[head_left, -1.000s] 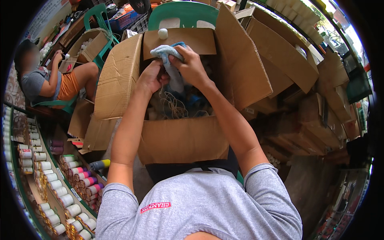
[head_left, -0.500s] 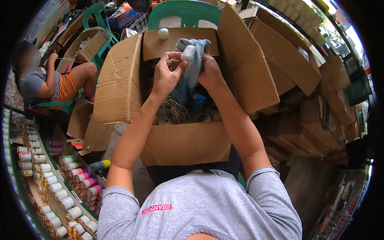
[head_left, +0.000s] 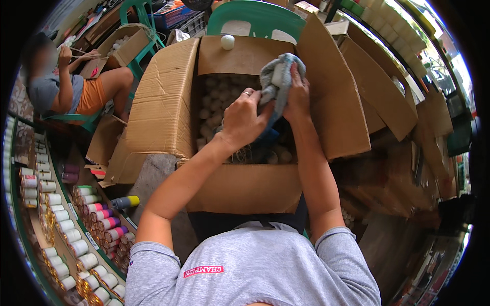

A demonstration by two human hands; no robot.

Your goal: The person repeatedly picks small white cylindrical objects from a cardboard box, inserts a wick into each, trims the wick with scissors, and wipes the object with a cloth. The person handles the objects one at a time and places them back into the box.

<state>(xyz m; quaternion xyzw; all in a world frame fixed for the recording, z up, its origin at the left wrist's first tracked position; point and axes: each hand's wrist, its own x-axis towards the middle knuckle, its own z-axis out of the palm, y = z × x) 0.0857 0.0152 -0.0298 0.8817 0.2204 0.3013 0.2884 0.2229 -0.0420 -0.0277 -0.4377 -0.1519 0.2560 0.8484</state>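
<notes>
Over the open cardboard box (head_left: 240, 188), my right hand (head_left: 298, 100) is closed round a grey-blue rag (head_left: 282, 94). A short white cylinder, like a small candle (head_left: 277, 74), lies wrapped in the rag's folds against my right fingers. My left hand (head_left: 241, 118), with a ring on one finger, is closed at the rag's lower left edge, its fingertips partly hidden. Inside the box are several white rounded pieces (head_left: 219, 97) and a loose tangle of string (head_left: 241, 154). Another white piece (head_left: 227, 42) stands at the far flap's top edge.
A green plastic chair (head_left: 255, 18) stands behind the box. At the left, a seated person (head_left: 66, 86) handles thin strands beside a carton of white pieces (head_left: 121, 47). Shelves with white and coloured cylinders (head_left: 79, 248) line the lower left. Stacked cartons (head_left: 393, 173) fill the right.
The white candle has gone from my left fingertips into the rag in my right hand. My left hand has dropped lower, to the rag's edge. The view has shifted slightly.
</notes>
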